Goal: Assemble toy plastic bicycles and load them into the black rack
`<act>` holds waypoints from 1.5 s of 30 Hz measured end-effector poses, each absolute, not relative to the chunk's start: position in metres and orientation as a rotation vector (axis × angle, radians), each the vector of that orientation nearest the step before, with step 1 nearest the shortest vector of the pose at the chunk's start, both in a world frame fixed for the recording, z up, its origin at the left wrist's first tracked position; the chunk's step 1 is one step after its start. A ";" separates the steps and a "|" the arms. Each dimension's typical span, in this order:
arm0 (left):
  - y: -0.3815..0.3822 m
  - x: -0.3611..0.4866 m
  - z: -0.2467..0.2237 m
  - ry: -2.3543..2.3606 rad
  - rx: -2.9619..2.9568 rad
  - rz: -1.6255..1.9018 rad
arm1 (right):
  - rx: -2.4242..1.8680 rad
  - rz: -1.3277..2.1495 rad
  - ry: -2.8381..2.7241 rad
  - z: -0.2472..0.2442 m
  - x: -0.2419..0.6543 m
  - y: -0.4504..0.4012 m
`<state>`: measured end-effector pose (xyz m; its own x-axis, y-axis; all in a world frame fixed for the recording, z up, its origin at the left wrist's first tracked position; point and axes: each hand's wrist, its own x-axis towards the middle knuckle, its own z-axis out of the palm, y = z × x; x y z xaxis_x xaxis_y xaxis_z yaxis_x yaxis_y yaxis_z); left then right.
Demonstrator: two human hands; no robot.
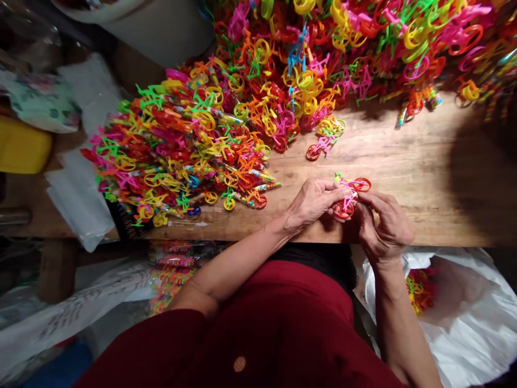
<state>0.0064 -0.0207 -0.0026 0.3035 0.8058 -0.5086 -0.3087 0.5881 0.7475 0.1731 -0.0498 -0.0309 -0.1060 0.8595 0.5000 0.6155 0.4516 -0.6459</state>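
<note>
Above the front edge of the wooden table (404,156), my left hand (313,200) pinches a small pink plastic toy bicycle (348,201) with red wheels and a bit of green. My right hand (385,223) meets it from the right, its thumb and forefinger closed at the toy's right side. Fingers partly cover the toy. Just beyond my hands lies another pink toy bicycle (323,144) with a red wheel. A pile of toy bicycles with candy-filled tubes (177,156) spreads to the left.
A larger heap of coloured plastic bicycles (307,59) fills the back of the table. Clear plastic bags (81,199) lie at the left, near a yellow container (24,145). Below the table's right front edge hangs a white sack (468,318) with coloured pieces inside.
</note>
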 end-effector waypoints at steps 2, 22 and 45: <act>-0.023 0.007 -0.002 0.998 0.563 0.803 | -1.225 0.307 -1.854 -0.028 0.174 -0.052; 0.035 -0.195 0.108 2.761 1.823 1.116 | -1.309 0.284 -1.935 -0.023 0.142 0.025; 0.061 -0.043 0.013 1.954 1.813 0.441 | -1.716 0.069 -1.856 -0.041 0.195 0.081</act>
<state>-0.0432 0.0615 0.0126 -0.0473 0.9940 -0.0987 0.8551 0.0913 0.5103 0.1949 0.0807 -0.0410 0.0191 0.9213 0.3884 0.8899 0.1614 -0.4266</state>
